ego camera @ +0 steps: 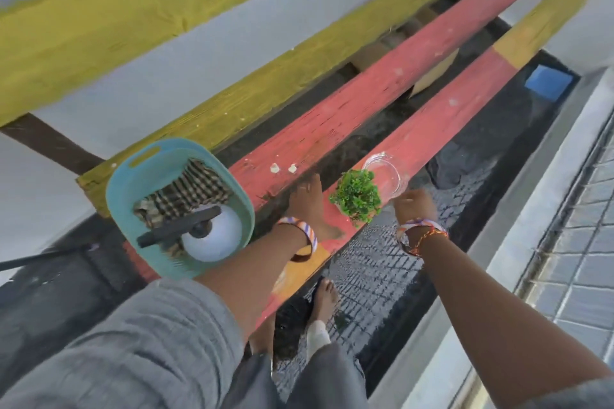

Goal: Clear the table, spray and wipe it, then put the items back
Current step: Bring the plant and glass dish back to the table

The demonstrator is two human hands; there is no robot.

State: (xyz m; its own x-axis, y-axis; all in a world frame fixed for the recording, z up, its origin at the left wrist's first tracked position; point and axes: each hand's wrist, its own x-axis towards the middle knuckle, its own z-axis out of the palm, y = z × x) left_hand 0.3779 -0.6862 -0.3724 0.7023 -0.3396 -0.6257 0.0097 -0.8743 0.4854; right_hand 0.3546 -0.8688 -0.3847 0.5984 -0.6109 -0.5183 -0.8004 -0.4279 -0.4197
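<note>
The table is a slatted top of yellow and red planks (382, 90). At its near left end stands a teal basket (133, 183) holding a checked cloth (186, 189) and a white spray bottle (216, 236) with a black trigger. On the nearest red plank a small green plant (357, 199) sits beside a clear glass dish (385, 173). My left hand (307, 206) rests flat on the slats just left of the plant, fingers straight. My right hand (415, 206) hovers at the plank's edge right of the plant, its fingers bent downward and blurred. What it touches is hidden.
Wide gaps run between the planks. Below them lie a dark wet tiled floor (375, 262), a cardboard piece (432, 73) and a dark bundle (455, 169). My bare foot (324, 295) stands by the near plank. A grey ledge (498, 276) borders the right side.
</note>
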